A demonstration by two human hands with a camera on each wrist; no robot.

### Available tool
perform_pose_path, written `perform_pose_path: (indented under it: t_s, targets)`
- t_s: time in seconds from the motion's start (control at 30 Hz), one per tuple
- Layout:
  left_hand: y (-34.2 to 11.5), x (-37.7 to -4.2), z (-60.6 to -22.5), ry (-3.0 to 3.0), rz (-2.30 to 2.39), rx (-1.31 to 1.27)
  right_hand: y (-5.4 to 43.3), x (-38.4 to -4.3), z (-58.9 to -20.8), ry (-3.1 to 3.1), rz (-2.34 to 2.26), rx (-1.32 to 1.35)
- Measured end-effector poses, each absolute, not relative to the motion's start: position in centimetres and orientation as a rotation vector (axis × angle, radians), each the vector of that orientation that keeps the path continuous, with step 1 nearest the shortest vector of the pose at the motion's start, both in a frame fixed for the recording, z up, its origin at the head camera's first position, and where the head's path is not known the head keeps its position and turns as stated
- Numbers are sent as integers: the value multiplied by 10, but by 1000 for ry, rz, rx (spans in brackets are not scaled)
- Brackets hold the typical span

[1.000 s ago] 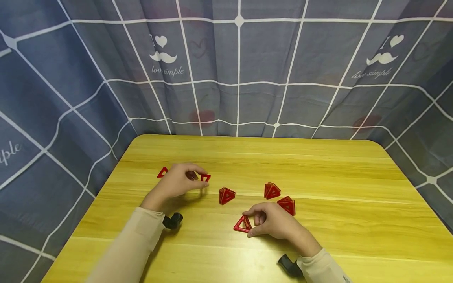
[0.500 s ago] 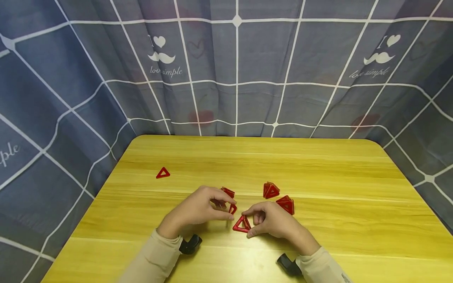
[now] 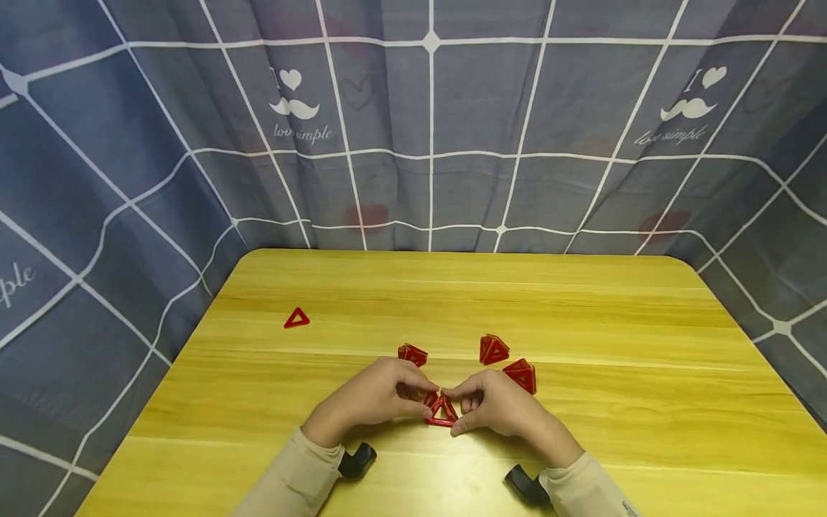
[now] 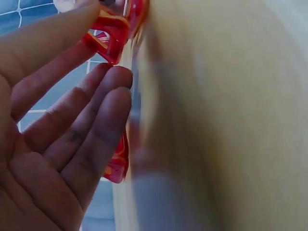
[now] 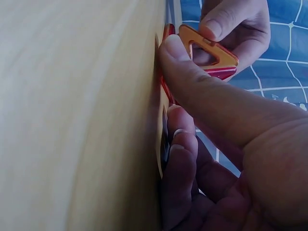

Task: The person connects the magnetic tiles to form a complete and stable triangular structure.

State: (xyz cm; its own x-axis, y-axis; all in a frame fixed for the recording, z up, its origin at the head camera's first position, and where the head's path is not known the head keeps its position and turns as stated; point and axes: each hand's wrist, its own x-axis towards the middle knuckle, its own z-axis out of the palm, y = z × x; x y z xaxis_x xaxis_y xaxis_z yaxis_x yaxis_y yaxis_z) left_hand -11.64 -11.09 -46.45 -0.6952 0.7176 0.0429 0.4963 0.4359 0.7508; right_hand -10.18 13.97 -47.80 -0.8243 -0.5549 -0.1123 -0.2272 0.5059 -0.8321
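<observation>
In the head view my left hand (image 3: pixel 381 395) and right hand (image 3: pixel 500 402) meet low over the middle of the table. Between thumb and fingertips, the left pinches a red triangular building tile (image 4: pixel 119 41), an open frame that looks orange in the right wrist view. My right thumb and forefinger pinch joined red triangular tiles (image 3: pixel 441 423), one lying on the table and one leaning up at its right side. The left hand's tile stands tilted right at their left edge. My remaining left fingers reach out loosely; the right ones are curled near the tabletop.
Behind the left hand sits a small red pyramid of tiles (image 3: pixel 413 353). Two more, a rear pyramid (image 3: pixel 494 350) and a nearer pyramid (image 3: pixel 520 375), stand beyond the right hand. One loose triangle (image 3: pixel 297 324) lies at the left. A grid-patterned curtain (image 3: pixel 478 187) surrounds the table.
My left hand has carried its triangular tile from the left side rightward and nearer, up against the joined tiles. The right hand has stayed in place, holding them.
</observation>
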Motion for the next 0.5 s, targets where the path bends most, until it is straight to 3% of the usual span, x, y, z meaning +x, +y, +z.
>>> perform_pose_path:
  t_s: [0.5]
  targets:
    - [-107,-113,-468,2347,1137,901,139,-102,-478,2363,-1270,-679]
